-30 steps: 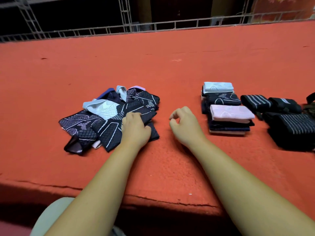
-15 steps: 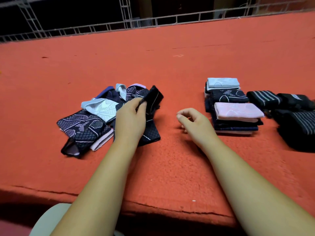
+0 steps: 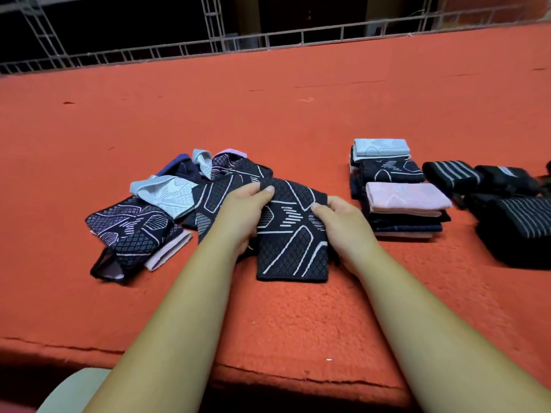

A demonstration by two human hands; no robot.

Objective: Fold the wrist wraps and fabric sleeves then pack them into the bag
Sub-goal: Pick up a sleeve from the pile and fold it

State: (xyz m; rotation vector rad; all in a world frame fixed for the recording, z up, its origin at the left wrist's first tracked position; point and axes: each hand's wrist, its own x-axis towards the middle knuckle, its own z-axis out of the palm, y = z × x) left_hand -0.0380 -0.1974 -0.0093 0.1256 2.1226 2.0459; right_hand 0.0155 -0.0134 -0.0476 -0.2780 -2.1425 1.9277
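- Draping from both hands, a black fabric sleeve (image 3: 290,234) with a white line-and-diamond pattern is held near the middle of the view, just in front of the person.
- Its far edge is raised. Its near end looks to be resting flat on the red carpet (image 3: 268,114).
- The left side of the sleeve's far edge is pinched by the left hand (image 3: 241,210), with the thumb laid on top of the fabric and the fingers tucked underneath.
- The right side is clamped by the right hand (image 3: 343,222), with the thumb pressed on the pattern and the fingers curled behind the edge.
- The hands are kept close together but not touching, with a strip of sleeve showing between them.
- A heap of unfolded sleeves (image 3: 134,225) is seen just left of the held sleeve and touches it. Dark patterned pieces are mixed with a pale blue sleeve (image 3: 170,195) and bits of lilac and navy.
- A stack of folded sleeves (image 3: 399,216) is placed just right of the right hand. A pink sleeve (image 3: 405,198) is on the nearer pile, and a light blue one tops the farther pile.
- Rolled black wrist wraps (image 3: 450,177) with pale stripes are set further right, beside the stack. The largest is nearest the camera.
- A dark item at the far right edge is cut off and cannot be identified.
- The carpet's front edge is seen below the forearms, and a pale rounded shape (image 3: 71,391) under it cannot be identified.
- A metal truss railing (image 3: 268,40) runs along the carpet's far side, with darkness behind it.
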